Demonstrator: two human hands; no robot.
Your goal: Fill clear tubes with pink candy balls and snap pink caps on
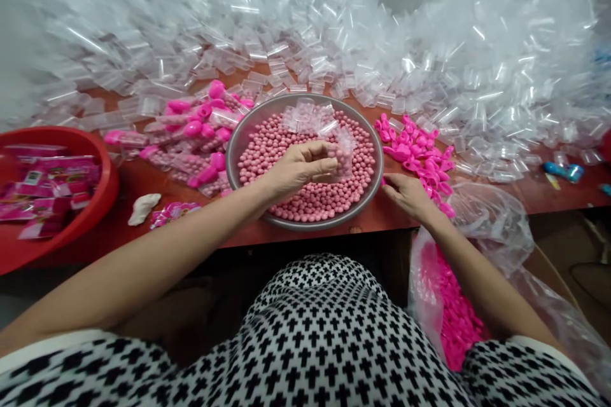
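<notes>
My left hand (pixel 305 168) is closed on a clear plastic tube (pixel 346 152) above a round grey bowl (pixel 305 225) of pink beads (pixel 315 203). More clear tubes (pixel 308 117) lie on the beads at the bowl's far side. My right hand (pixel 405 196) rests low at the bowl's right edge, beside a heap of bright pink caps (pixel 415 146). Its fingers are bent together, with a bit of pink at the fingertips that is too small to make out. Left of the bowl lie bead-filled tubes with pink caps (pixel 191 133).
A great pile of clear tubes (pixel 286 19) fills the back. At the left stands a red basin (pixel 112 184) with pink packets. A white lump (pixel 143 208) lies near the front edge. A plastic bag of pink caps (pixel 456 311) hangs at the right.
</notes>
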